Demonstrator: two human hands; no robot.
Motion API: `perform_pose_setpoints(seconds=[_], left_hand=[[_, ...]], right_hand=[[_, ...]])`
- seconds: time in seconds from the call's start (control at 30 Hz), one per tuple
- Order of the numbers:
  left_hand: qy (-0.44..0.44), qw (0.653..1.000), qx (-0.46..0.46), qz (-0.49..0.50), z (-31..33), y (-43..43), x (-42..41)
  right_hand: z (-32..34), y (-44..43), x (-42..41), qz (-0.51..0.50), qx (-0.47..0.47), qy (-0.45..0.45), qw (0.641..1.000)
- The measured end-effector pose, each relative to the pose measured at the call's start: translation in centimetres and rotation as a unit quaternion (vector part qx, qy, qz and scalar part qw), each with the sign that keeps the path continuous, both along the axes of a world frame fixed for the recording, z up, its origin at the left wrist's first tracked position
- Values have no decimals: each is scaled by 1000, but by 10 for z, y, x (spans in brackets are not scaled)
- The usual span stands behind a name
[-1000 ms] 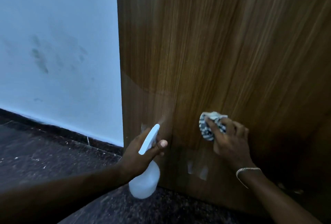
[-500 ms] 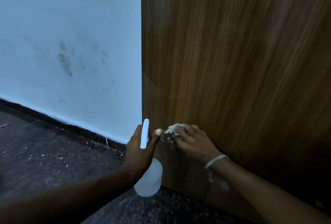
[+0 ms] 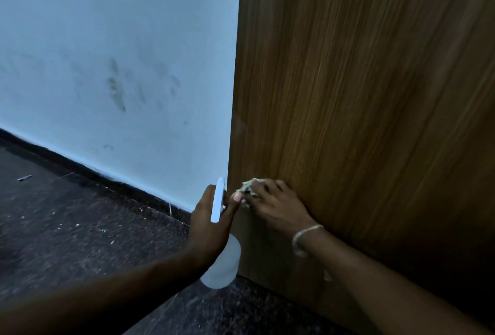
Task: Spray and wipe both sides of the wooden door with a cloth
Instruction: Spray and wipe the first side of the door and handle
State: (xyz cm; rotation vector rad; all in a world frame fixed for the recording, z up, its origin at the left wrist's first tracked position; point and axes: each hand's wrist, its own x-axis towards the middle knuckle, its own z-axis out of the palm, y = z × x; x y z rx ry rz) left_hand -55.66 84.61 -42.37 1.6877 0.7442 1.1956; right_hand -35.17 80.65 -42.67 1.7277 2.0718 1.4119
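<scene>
Head view, looking down at the foot of a door [image 3: 348,93]. The door filled the right of the scene, its brown wood-grain face upright and its left edge standing against a pale wall [image 3: 120,66] marked with dark smudges. A dark speckled floor [image 3: 67,227] lay near and to the left, with a black skirting [image 3: 80,171] along the base of the wall.

The right hand [image 3: 276,206], a bracelet [image 3: 305,233] at its wrist, had its fingers bent over a small bunched cloth [image 3: 251,186] and pressed it against the door's face, low down and just beside the left edge. The left hand [image 3: 209,222] was wrapped round the neck of a white spray bottle [image 3: 222,267], one fingertip at the front of the spray head. The bottle hung upright just beside the door's edge, close to the cloth.

By judgement, the cloth was soft and light and would crumple freely, so it was best held bunched under the fingers, as shown. The door looked stiff, heavy and smooth. It may swing under a firm wipe and was best steadied at its edge. How full the bottle was could not be told.
</scene>
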Motion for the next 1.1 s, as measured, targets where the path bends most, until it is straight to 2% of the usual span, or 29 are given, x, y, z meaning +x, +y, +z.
perform_pose_setpoints(seconds=[0.1, 0.2, 0.3, 0.4, 0.5, 0.57, 0.63, 0.67, 0.73, 0.83, 0.87, 0.93, 1.0, 1.1], left_hand=[[0, 1000, 10, -14, -5, 1, -10], [11, 999, 3, -35, -6, 2, -12], [25, 999, 22, -9, -6, 9, -12], [21, 998, 51, 20, -7, 18, -16], [30, 997, 62, 39, -11, 26, -20], [38, 996, 56, 53, -13, 30, -22], [40, 997, 45, 49, -13, 28, -26], [39, 998, 38, 38, -14, 25, -29], [53, 998, 36, 18, -20, 20, -33], [63, 997, 34, 3, -31, 17, -35], [61, 998, 33, 2, -31, 17, -35], [54, 998, 34, -5, -29, 18, -35], [40, 999, 32, -10, -25, 18, -35], [41, 998, 30, -22, -25, 17, -35]], right_hand=[[48, -18, 9, -50, 103, 61, 992], [124, 11, -6, -87, 260, 138, 952], [164, 49, -26, -95, 301, 176, 933], [150, 79, -41, -87, 234, 142, 958], [87, 83, -37, -3, 78, 26, 997], [31, 56, -23, 28, -47, -20, 998], [3, 14, -6, 20, -92, -15, 995], [6, -3, 1, 19, -72, 1, 997], [35, -16, 8, -13, 40, 33, 999], [86, 17, -5, -105, 236, 104, 960], [89, 34, -14, -109, 250, 113, 956], [61, 65, -30, -71, 174, 106, 976], [1, 70, -34, -29, 46, 53, 997], [-81, 17, -11, -19, -118, 17, 993]])
